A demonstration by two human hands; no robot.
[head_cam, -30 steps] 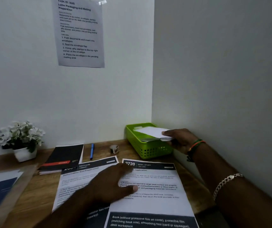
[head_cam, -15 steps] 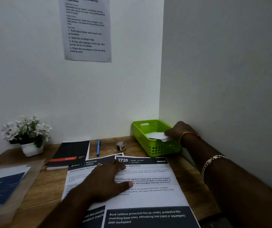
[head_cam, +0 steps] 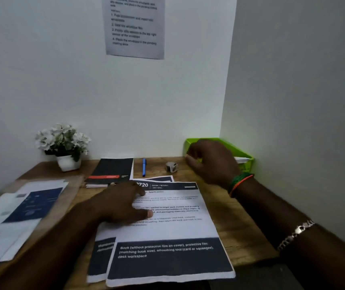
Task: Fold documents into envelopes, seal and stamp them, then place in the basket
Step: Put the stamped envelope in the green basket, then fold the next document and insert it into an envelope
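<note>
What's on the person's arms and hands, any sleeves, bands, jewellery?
No sleeves show: both forearms are bare as far as the frame goes. The right hand has green and orange thread bands at the wrist and a silver chain bracelet further up the forearm. The left hand shows nothing worn. No gloves; rings cannot be told.
</note>
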